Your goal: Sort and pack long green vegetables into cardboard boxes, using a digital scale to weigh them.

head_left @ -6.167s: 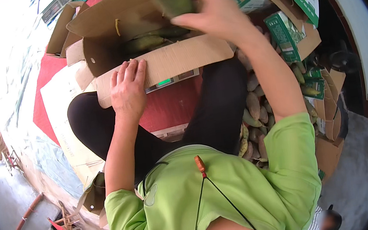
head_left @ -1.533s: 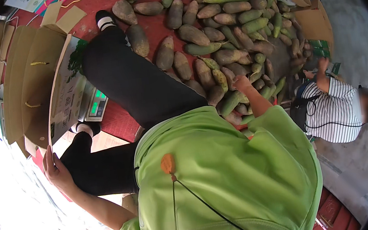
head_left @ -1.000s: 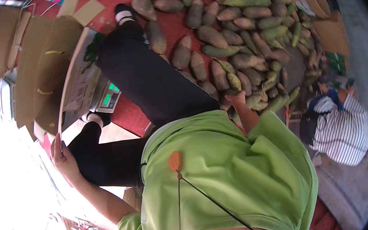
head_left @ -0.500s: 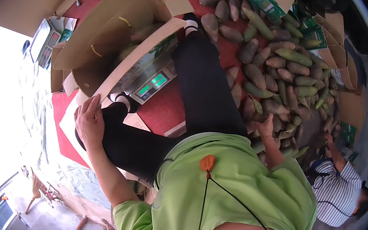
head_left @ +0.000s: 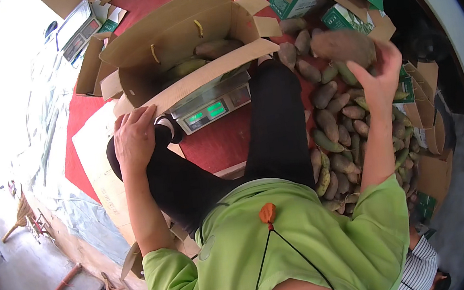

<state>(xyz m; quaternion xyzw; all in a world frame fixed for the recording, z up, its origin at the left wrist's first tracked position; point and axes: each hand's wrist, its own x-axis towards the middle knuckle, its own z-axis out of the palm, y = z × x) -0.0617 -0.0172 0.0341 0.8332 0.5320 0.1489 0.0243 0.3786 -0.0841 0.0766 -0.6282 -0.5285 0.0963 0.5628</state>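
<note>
Clasping a brownish vegetable [head_left: 343,49], the half-curled right grip [head_left: 381,75] is hanging with the pile [head_left: 329,124] beneath it; leftward, the left grip [head_left: 135,138] is pinching the carton flap [head_left: 211,73], apparently steadying it.

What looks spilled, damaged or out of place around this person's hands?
Nothing looks plainly damaged. The untidiest part is the heap of vegetables beside the right leg: they lie loose at mixed angles, whereas the open carton touched by the left hand contains its own.

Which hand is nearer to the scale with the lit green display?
Left. The left hand holds the carton flap, left of the scale; the right hand is farther off rightward, gripping a brown vegetable.
</note>
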